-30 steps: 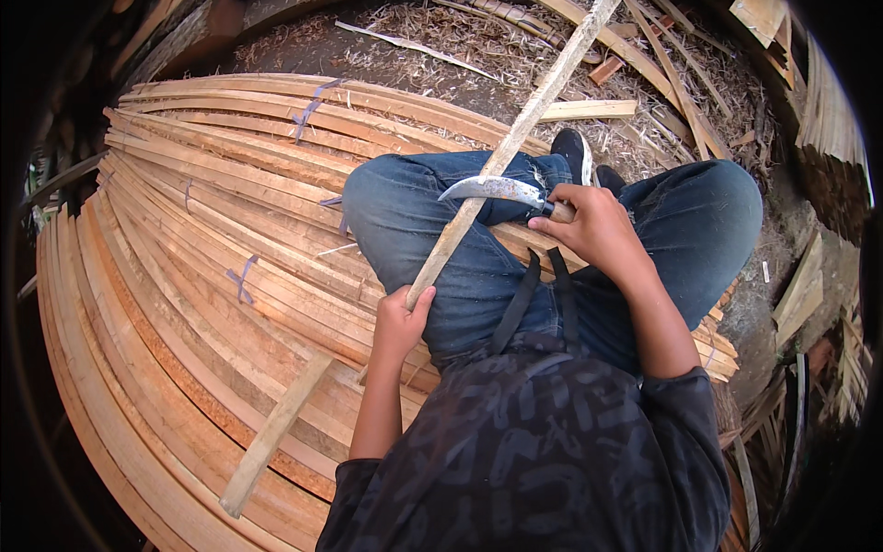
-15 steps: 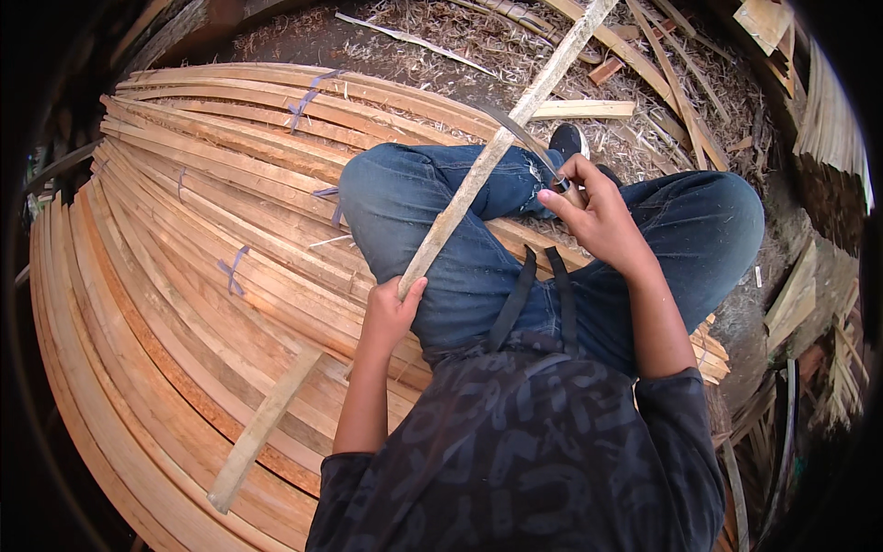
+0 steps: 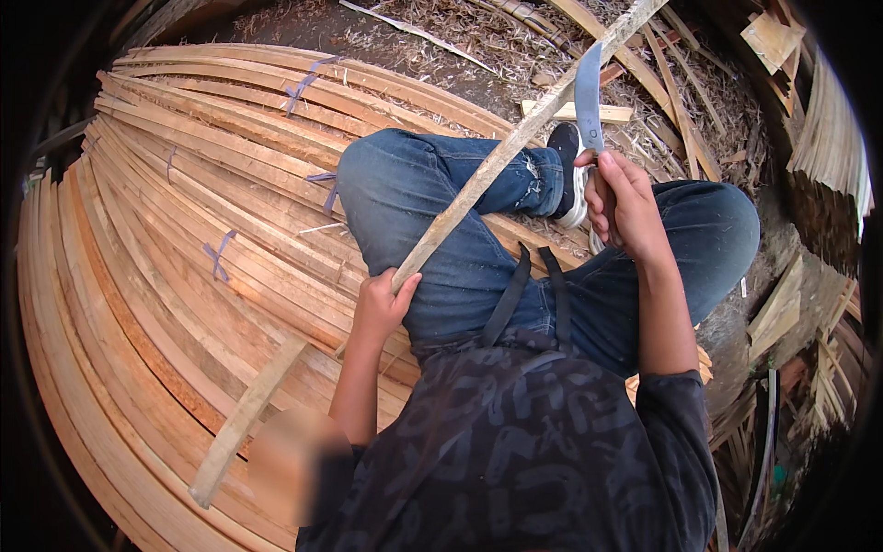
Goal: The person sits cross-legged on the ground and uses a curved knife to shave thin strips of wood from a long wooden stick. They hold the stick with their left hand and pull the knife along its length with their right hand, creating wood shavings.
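Note:
My left hand (image 3: pixel 382 304) is wrapped round the near end of a long wooden strip (image 3: pixel 469 195), beside my left knee. The strip slants across my left leg toward the far right. In my right hand (image 3: pixel 627 204), above my right thigh, is a knife; its curved metal blade (image 3: pixel 588 101) points up and away, and the fingers cover most of the handle. The blade overlaps the strip's far part in the picture; whether they touch I cannot tell. My legs, in blue jeans (image 3: pixel 395 202), are crossed.
Bundled wooden slats (image 3: pixel 184 248), tied with purple strips (image 3: pixel 219 256), spread under me and to the left. Across them lies a short wooden piece (image 3: pixel 248 419). Shavings (image 3: pixel 432 83) litter the far ground. Loose boards (image 3: pixel 681 101) and split offcuts (image 3: pixel 828 147) lie at the right.
My right hand has turned and shifted slightly right; the blade has swung from lying across the strip to nearly upright. The strip's far end has moved right. My left hand keeps its grip.

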A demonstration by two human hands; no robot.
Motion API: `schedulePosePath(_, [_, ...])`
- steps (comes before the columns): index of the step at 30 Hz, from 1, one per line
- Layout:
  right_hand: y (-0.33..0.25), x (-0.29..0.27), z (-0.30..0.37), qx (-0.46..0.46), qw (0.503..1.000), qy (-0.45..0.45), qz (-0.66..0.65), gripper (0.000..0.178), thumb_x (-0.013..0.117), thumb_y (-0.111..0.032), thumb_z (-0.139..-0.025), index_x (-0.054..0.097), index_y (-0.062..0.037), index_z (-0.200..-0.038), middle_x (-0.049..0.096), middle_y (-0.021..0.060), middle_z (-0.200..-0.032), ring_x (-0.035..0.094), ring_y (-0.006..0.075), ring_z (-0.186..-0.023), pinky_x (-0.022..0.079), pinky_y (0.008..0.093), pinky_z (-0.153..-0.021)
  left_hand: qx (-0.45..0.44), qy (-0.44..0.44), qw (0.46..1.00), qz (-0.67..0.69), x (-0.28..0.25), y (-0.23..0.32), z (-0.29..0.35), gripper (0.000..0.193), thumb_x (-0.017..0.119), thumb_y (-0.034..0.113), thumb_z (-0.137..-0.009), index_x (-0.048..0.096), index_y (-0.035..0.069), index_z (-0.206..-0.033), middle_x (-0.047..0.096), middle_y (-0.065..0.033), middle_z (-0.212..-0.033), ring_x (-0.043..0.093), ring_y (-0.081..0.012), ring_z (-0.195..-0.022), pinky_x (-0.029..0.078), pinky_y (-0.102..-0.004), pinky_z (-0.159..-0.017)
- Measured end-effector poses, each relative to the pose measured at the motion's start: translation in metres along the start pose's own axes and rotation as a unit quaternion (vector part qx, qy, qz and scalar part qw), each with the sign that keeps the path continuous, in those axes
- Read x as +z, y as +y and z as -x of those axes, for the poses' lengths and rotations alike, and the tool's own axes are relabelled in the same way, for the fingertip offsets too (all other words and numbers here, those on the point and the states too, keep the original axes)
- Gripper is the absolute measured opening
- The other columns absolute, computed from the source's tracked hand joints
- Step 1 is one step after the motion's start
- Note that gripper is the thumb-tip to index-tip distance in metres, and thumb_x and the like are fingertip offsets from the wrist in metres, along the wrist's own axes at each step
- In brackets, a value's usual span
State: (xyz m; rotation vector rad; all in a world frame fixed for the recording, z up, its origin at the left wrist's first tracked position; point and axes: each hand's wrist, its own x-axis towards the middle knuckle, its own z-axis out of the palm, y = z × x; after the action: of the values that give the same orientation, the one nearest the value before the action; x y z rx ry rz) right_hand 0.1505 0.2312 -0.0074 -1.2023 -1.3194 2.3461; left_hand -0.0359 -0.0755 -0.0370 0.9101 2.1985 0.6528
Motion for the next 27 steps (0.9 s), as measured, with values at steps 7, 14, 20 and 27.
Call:
schedulePosePath(7, [0.023, 0.008, 0.011, 0.117, 0.94, -0.24, 0.211, 0.032, 0.041, -0.03, -0.101, 0.058, -0.0028, -0.098, 0.041, -0.0029, -0.054, 0.039, 0.0053, -0.042, 0.032, 0.0219, -0.037, 0.019, -0.013, 1.0, -0.007, -0.004, -0.002, -0.003, 0.036, 0.066, 0.027, -0.088, 0.058, -0.004, -0.072, 0.058, -0.0242, -0.062, 0.059, -0.0413, -0.058, 0.045, -0.0427, -0.052])
schedulePosePath(14, [0.021, 0.009, 0.018, 0.099, 0.897, -0.287, 0.322, 0.033, 0.041, -0.03, -0.101, 0.056, -0.0018, -0.095, 0.043, -0.001, -0.055, 0.041, 0.0073, -0.041, 0.035, 0.0244, -0.039, 0.04, -0.011, 0.999, -0.02, -0.004, -0.006, -0.007, 0.037, 0.067, 0.028, -0.087, 0.057, -0.004, -0.07, 0.056, -0.0236, -0.059, 0.058, -0.0397, -0.054, 0.044, -0.042, -0.05])
schedulePosePath(20, [0.008, 0.004, 0.01, 0.027, 0.996, 0.013, 0.086, 0.03, 0.037, -0.027, -0.102, 0.051, -0.0014, -0.095, 0.041, -0.0019, -0.056, 0.039, 0.006, -0.038, 0.033, 0.0216, -0.034, 0.031, -0.018, 0.999, -0.021, -0.002, -0.007, -0.006, 0.035, 0.068, 0.026, -0.086, 0.057, -0.003, -0.07, 0.057, -0.0219, -0.058, 0.058, -0.0379, -0.052, 0.044, -0.0408, -0.048])
schedulePosePath(27, [-0.003, -0.009, 0.014, 0.028, 0.995, 0.0, 0.096, 0.03, 0.037, -0.028, -0.102, 0.051, -0.0025, -0.095, 0.04, -0.0021, -0.054, 0.038, 0.0057, -0.039, 0.033, 0.0209, -0.035, 0.059, -0.005, 0.998, -0.011, -0.005, -0.007, -0.004, 0.031, 0.068, 0.023, -0.086, 0.056, -0.002, -0.071, 0.055, -0.0188, -0.056, 0.057, -0.0354, -0.05, 0.042, -0.0385, -0.047])
